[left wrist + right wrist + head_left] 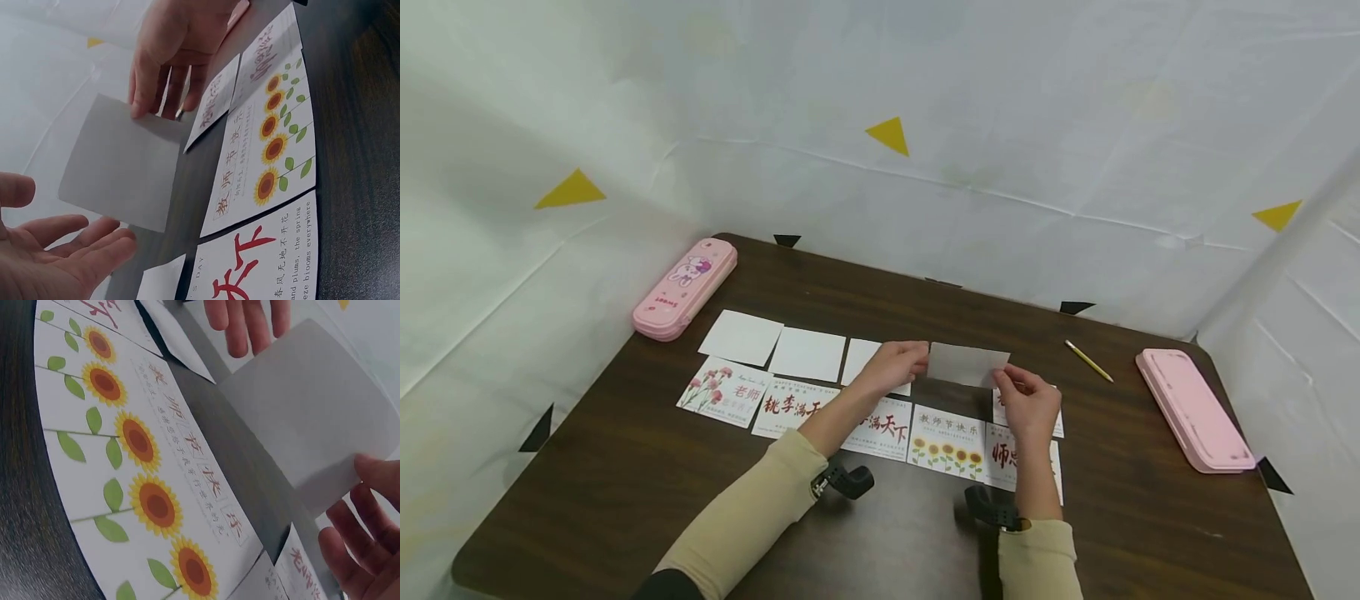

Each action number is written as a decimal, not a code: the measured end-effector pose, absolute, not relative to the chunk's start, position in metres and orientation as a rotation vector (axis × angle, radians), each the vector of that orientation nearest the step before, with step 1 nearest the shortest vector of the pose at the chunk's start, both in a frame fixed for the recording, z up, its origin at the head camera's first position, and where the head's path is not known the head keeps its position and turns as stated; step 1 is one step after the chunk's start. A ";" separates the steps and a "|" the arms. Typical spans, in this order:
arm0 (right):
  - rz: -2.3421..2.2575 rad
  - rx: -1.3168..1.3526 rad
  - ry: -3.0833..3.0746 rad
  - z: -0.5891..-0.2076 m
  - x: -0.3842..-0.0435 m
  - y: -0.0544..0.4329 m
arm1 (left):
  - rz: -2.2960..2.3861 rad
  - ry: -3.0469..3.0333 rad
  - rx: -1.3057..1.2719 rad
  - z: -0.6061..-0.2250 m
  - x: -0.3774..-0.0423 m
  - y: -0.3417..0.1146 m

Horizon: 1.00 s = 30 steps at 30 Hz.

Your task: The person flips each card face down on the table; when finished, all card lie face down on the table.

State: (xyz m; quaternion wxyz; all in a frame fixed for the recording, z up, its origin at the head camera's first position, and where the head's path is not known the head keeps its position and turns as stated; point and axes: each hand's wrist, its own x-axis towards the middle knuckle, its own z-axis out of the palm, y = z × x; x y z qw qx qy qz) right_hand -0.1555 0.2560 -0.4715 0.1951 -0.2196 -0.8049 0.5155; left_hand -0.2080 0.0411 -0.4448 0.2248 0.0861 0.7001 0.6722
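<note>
Card, blank side showing, is what the head view centres on: lifted over the middle of the tabletop, between a blank card and a lettered card of the back row. The right hand pinches its right end; the left hand is at its left end, though its grip cannot be told from here. Both forearms pass over the front row of printed cards, so a dropped wrist or sleeve could drag these towards the tabletop's near edge.

From the left wrist, the left hand's thumb stands well apart from its fingers, which lie by the card's edge without clamping it; actual contact is hard to judge. With one end unsecured, the card could swing or droop, and a bump from those fingers might turn it. The sunflower card lies close below and could be nudged.

From the right wrist, the right thumb presses the card's face near one corner, other fingers beneath. So small a hold could bend that corner if squeezed hard, or let the card slip if eased.
</note>
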 end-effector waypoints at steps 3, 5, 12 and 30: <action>1.436 -0.673 -2.254 -0.472 -0.158 0.253 | 1.820 1.991 0.275 -0.443 -0.205 0.041; 1.434 -0.687 -2.273 -0.471 -0.159 0.251 | 1.795 2.027 0.287 -0.442 -0.204 0.039; 1.447 -0.790 -2.366 -0.469 -0.159 0.247 | 1.775 1.872 0.255 -0.443 -0.205 0.034; 1.456 -0.820 -2.482 -0.477 -0.158 0.252 | 1.662 1.880 0.341 -0.451 -0.209 0.036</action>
